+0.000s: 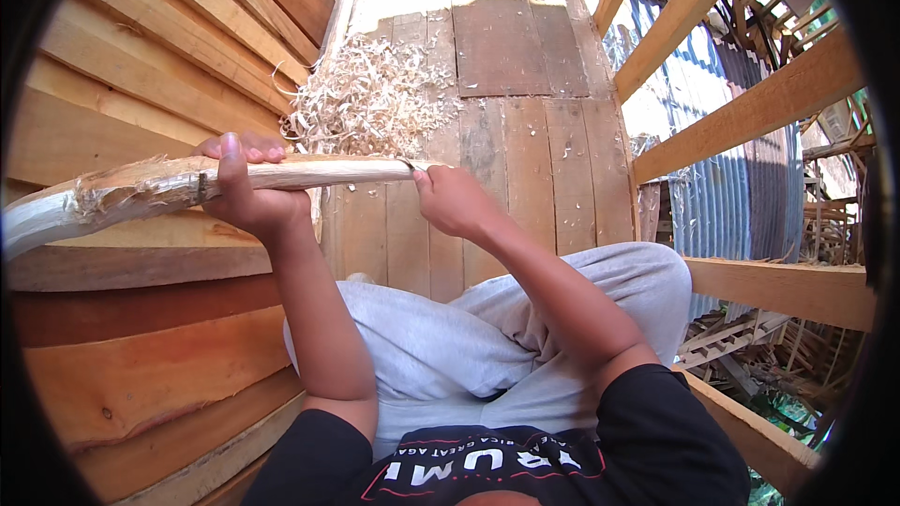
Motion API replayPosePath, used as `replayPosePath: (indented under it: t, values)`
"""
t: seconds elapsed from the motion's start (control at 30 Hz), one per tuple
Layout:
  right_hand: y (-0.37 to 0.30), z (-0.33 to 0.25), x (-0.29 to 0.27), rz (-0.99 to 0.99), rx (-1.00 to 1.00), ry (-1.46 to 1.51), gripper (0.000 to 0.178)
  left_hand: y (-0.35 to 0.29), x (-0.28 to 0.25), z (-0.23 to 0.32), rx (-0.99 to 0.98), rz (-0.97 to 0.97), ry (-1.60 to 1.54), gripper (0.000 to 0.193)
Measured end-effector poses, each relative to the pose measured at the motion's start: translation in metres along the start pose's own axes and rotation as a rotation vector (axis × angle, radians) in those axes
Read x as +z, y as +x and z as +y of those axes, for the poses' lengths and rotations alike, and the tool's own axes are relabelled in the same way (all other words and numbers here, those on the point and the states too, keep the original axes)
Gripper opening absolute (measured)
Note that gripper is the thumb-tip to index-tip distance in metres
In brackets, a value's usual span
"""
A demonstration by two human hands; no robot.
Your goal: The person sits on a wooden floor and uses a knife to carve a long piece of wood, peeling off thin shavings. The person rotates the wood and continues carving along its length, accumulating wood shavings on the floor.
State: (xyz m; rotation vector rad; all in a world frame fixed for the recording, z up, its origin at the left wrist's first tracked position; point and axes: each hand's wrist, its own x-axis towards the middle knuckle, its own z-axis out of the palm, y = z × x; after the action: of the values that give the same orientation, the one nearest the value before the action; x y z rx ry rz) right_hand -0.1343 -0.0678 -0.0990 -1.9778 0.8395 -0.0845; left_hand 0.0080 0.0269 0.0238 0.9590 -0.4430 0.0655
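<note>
A long, slightly curved wooden pole (328, 171) lies crosswise in front of me, pale and stripped, with a rough, fibrous patch toward its left part. My left hand (248, 187) is wrapped round it from below, the thumb up on the near side and fingertips showing over the far side. At the pole's right end, my right hand (452, 201) is closed in a fist, its fingers pinched against the tip. A thin dark curved line shows at the wood beside those fingers; I cannot tell what it is. The right palm's inside is hidden.
Curly wood shavings (370, 98) are heaped on the plank floor (502, 52) beyond the pole. Stacked boards (150, 365) rise close on my left. Wooden rails (750, 112) and corrugated metal sheets (717, 178) stand on the right. My bent legs (441, 342) are below my arms.
</note>
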Motion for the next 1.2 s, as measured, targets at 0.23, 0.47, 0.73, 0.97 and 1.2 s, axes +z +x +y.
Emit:
replayPosePath:
  t: [0.23, 0.47, 0.73, 0.97, 1.2]
  values:
    - [0.014, 0.064, 0.009, -0.029, 0.160, -0.038, 0.044, 0.005, -0.006, -0.002, -0.021, -0.061, -0.164, 0.019]
    - [-0.022, -0.039, 0.000, -0.040, -0.083, 0.091, 0.046, 0.004, -0.010, 0.006, -0.011, 0.018, -0.080, 0.020]
    - [-0.002, -0.001, 0.022, 0.035, -0.068, 0.062, 0.044, 0.012, -0.028, 0.002, -0.038, 0.010, -0.123, 0.018]
    - [-0.007, -0.022, 0.000, 0.129, 0.001, -0.013, 0.038, 0.001, -0.022, -0.006, 0.138, -0.197, -0.190, 0.024]
    - [0.019, 0.022, -0.008, -0.048, 0.083, 0.222, 0.046, 0.000, -0.019, -0.017, 0.103, -0.250, -0.206, 0.024]
